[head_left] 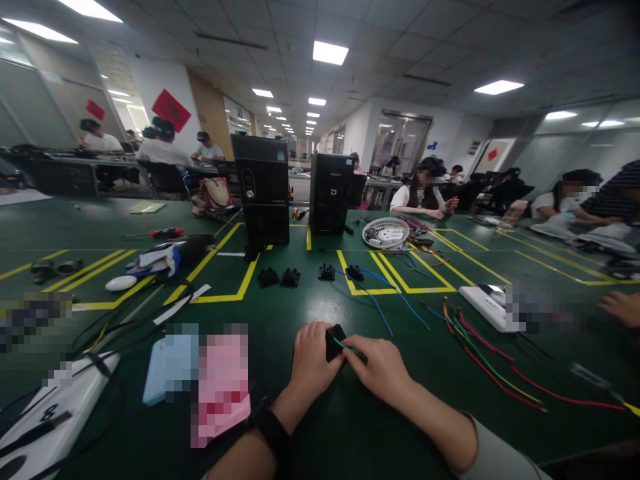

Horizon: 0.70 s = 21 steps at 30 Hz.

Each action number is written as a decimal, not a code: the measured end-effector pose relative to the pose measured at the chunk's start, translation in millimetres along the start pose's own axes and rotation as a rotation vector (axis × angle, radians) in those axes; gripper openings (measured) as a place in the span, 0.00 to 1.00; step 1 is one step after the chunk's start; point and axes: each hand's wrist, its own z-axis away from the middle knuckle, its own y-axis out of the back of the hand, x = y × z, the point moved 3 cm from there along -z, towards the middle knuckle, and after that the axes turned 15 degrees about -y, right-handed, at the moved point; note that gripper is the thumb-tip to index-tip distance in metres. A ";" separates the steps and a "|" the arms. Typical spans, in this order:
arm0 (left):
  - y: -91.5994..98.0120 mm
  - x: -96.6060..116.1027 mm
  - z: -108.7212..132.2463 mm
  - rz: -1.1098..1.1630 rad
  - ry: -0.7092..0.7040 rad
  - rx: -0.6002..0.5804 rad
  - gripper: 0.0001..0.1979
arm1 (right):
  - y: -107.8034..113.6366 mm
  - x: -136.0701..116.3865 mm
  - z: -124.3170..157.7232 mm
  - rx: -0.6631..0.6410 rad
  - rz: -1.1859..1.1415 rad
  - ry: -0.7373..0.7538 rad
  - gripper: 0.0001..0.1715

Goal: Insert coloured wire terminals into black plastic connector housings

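Note:
My left hand [314,355] is wrapped round a small black part [336,333] above the green table. My right hand [381,365] pinches a green wire [345,345] whose end meets the black part. Beyond my hands lie several similar black parts, among them one at the left [268,277] and one with blue wires attached [355,272]. Blue wires [407,304] trail from it toward the front right. Loose red, green and yellow wires [493,363] lie to the right of my right hand.
Two black computer towers [267,193] [331,193] stand on the green table [320,427]. A white basket [386,233] sits behind right. Blue and pink objects [224,380], cables and a white device [485,307] lie around. A person's hand [620,308] reaches in at right.

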 end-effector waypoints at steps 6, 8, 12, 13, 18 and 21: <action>1.1 1.3 -0.6 0.001 -0.012 -0.022 0.17 | -6.6 -4.0 6.2 0.073 -0.065 0.126 0.16; 1.5 1.3 -1.1 -0.001 -0.015 -0.033 0.18 | -7.4 -4.5 7.4 0.057 -0.012 0.153 0.16; 2.8 1.6 -2.1 0.003 -0.020 -0.017 0.16 | 1.3 0.7 3.7 0.015 0.068 0.119 0.15; 3.2 2.0 -2.4 0.003 -0.022 -0.008 0.16 | 4.1 2.3 2.2 0.019 0.070 0.098 0.15; 3.4 4.6 -3.1 0.005 -0.027 -0.009 0.16 | 3.8 2.8 1.0 0.080 -0.020 0.077 0.13; 2.7 4.4 -3.0 0.004 -0.027 -0.033 0.16 | -4.3 -2.6 4.4 0.111 -0.042 0.159 0.14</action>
